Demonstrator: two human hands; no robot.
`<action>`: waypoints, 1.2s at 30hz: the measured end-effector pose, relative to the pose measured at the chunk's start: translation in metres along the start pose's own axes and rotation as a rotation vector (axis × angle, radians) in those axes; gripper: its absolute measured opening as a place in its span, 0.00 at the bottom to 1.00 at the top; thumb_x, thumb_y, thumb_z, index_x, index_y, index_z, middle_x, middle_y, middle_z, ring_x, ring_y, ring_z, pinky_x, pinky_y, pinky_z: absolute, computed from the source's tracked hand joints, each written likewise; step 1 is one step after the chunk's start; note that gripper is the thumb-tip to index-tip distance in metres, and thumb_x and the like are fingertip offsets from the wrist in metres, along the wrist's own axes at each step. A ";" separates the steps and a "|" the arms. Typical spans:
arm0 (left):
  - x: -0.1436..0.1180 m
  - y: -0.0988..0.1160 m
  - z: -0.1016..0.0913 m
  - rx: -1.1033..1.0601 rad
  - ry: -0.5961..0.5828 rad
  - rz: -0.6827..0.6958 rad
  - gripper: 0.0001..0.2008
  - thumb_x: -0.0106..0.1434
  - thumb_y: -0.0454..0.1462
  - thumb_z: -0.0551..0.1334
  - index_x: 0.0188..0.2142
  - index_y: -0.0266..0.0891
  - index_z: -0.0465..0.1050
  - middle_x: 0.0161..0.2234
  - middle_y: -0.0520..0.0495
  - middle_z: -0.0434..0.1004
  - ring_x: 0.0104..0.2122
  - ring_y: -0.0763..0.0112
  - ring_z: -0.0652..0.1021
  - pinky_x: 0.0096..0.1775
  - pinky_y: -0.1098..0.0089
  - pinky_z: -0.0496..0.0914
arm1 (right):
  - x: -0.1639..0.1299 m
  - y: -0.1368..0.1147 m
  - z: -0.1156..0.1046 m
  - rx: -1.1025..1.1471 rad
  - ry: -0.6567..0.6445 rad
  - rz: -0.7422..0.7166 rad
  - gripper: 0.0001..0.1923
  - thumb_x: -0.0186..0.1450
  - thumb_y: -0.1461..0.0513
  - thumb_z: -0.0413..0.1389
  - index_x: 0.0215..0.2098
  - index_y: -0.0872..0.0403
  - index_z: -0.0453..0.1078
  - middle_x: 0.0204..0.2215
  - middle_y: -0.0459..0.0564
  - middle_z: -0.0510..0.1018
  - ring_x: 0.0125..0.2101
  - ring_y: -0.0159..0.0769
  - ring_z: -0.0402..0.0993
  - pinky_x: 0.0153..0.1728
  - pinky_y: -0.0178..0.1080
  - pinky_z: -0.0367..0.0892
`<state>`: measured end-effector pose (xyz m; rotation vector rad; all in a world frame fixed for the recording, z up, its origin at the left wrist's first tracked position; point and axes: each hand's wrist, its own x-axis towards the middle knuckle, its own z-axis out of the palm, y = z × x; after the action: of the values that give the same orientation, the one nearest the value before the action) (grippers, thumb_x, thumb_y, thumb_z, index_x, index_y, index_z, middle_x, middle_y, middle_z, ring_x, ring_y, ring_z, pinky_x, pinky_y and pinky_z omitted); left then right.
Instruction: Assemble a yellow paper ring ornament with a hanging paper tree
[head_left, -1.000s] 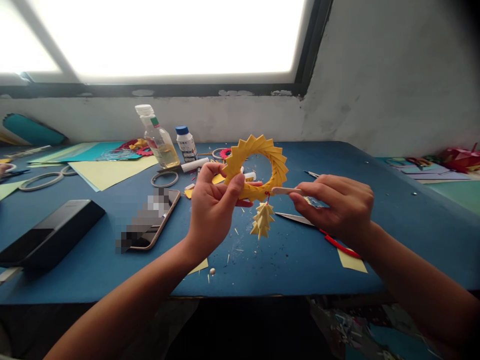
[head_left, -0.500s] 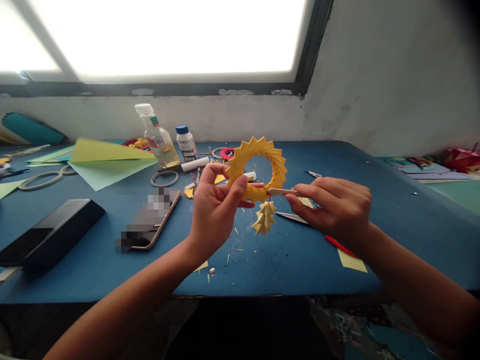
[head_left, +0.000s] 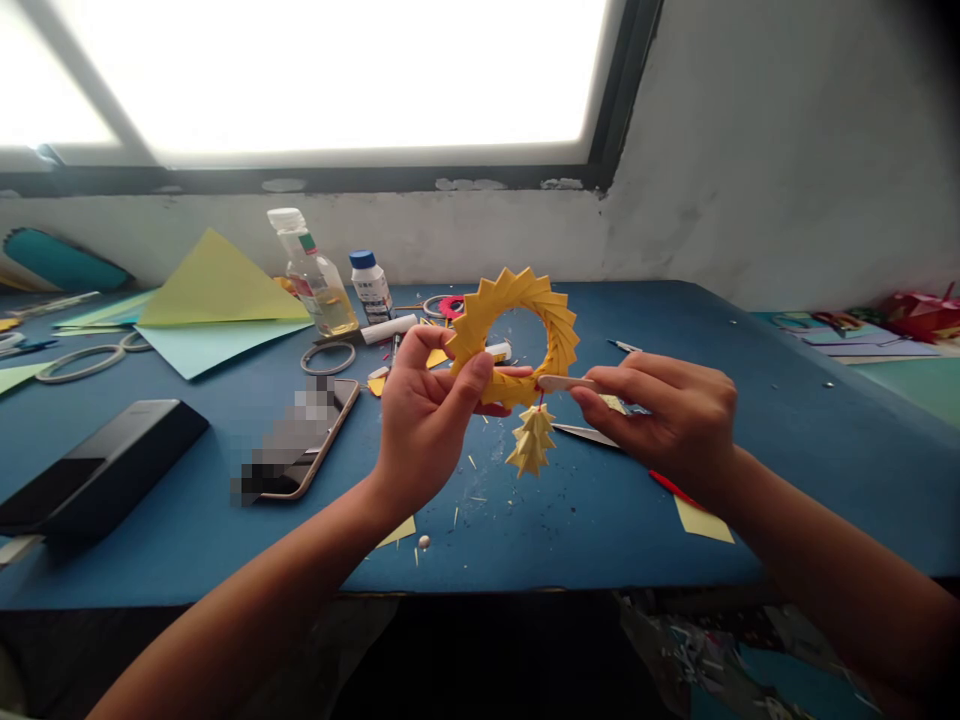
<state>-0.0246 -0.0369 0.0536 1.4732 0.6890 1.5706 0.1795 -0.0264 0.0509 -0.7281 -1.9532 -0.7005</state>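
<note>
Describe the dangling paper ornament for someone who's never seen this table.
Over the blue table, the left hand holds a deep yellow folded paper ring. The ornament hangs by a short red string below the ring. Unlike the ring, it is smaller, paler yellow and has no open center.

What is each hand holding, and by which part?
The left hand holds the yellow ring by its lower left side, thumb in front. The right hand pinches the stick by the part away from the ring.

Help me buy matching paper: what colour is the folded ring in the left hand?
Yellow; the folded paper ring shows best in the head view.
</note>
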 end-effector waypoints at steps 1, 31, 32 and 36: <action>0.000 0.000 0.000 -0.017 -0.005 -0.002 0.12 0.63 0.39 0.60 0.37 0.43 0.54 0.27 0.56 0.79 0.30 0.67 0.82 0.22 0.78 0.77 | 0.000 0.000 0.000 0.012 0.000 0.010 0.08 0.60 0.59 0.60 0.26 0.54 0.73 0.17 0.44 0.73 0.17 0.26 0.66 0.18 0.32 0.60; 0.000 0.001 0.003 -0.014 0.018 -0.005 0.13 0.62 0.40 0.61 0.36 0.44 0.54 0.24 0.57 0.77 0.31 0.65 0.82 0.26 0.73 0.79 | 0.000 -0.003 0.003 0.385 -0.066 0.057 0.06 0.60 0.62 0.58 0.26 0.52 0.67 0.15 0.40 0.68 0.15 0.25 0.62 0.17 0.30 0.59; 0.000 0.001 0.003 -0.001 0.023 -0.008 0.13 0.62 0.40 0.61 0.36 0.44 0.54 0.24 0.57 0.77 0.31 0.65 0.82 0.27 0.73 0.79 | 0.000 -0.003 0.003 0.365 -0.071 0.057 0.06 0.61 0.62 0.57 0.25 0.52 0.67 0.14 0.39 0.68 0.15 0.25 0.62 0.17 0.30 0.59; -0.002 0.000 0.003 0.030 0.034 -0.013 0.13 0.62 0.42 0.61 0.36 0.44 0.54 0.25 0.56 0.77 0.32 0.64 0.82 0.27 0.72 0.79 | 0.001 -0.004 0.003 0.307 -0.118 0.125 0.08 0.63 0.61 0.56 0.25 0.51 0.67 0.14 0.39 0.69 0.14 0.24 0.61 0.17 0.30 0.59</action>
<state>-0.0220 -0.0388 0.0534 1.4640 0.7433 1.5846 0.1747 -0.0273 0.0496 -0.7051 -2.0426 -0.2779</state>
